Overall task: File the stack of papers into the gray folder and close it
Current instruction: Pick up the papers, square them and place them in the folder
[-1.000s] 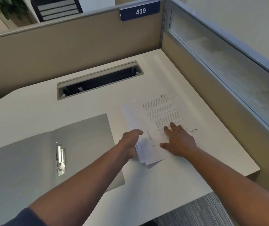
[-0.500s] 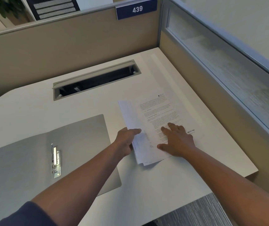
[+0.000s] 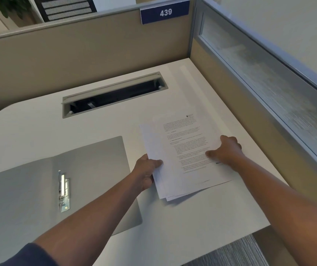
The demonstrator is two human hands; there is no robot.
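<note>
- Gray folder (image 3: pixel 88 169): plastic, lying open and flat on the left part of the white tabletop (image 3: pixel 29 131). Both leaves face up; no sheet lies in it.
- Metal clip fastener (image 3: pixel 64 191): fixed along the folder's centre fold, lying flat. Nothing is threaded on or held under it.
- Stack of papers (image 3: pixel 182 156): several white sheets, the top one printed with text and a small mark at its upper right corner. It sits to the right of the folder, apart from the folder's right edge. Lower sheets stick out unevenly at the near corner, so the pile is not squared. Its left edge is raised off the tabletop; its right part lies under the right hand.
- Left hand (image 3: pixel 146 171): closed on the left edge of the papers, thumb on top of the sheets, the other fingers hidden beneath them. The forearm crosses over the folder's near right corner; a dark blue sleeve (image 3: pixel 29 256) shows at the bottom of the view.
- Right hand (image 3: pixel 226 150): on the right side of the top sheet, thumb flat on the print, fingers curled at the right edge. Whether they reach under the sheets cannot be told.
- Cable tray (image 3: pixel 113 95): long recessed slot in the tabletop behind the folder, lid up, interior dark; contents unclear.
- Partition panels (image 3: pixel 77 54): beige, behind and to the right, carrying a blue sign (image 3: pixel 165 12) reading 439.
</note>
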